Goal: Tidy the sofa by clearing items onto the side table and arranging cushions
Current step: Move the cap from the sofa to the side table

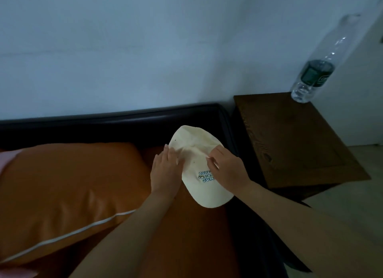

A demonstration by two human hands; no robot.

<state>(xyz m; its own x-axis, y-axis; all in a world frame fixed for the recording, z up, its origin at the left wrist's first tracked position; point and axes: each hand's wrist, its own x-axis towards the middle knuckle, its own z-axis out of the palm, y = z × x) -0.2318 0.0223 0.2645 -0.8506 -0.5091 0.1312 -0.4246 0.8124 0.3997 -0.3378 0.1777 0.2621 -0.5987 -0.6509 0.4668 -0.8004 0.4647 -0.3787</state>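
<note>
A cream cap (194,141) with blue lettering lies on the orange sofa seat (199,236), near the sofa's dark right arm. My left hand (165,172) lies with straight fingers against the cap's left side. My right hand (228,168) covers the cap's right side, its fingers curled into the fabric. A large orange cushion (62,190) with white piping lies on the seat to the left. The dark wooden side table (300,145) stands right of the sofa.
A clear plastic water bottle (317,70) with a green label stands at the side table's far corner. The sofa's dark backrest (103,124) runs along a pale wall. A pink cushion edge (8,157) shows at far left. Light floor lies beside the table.
</note>
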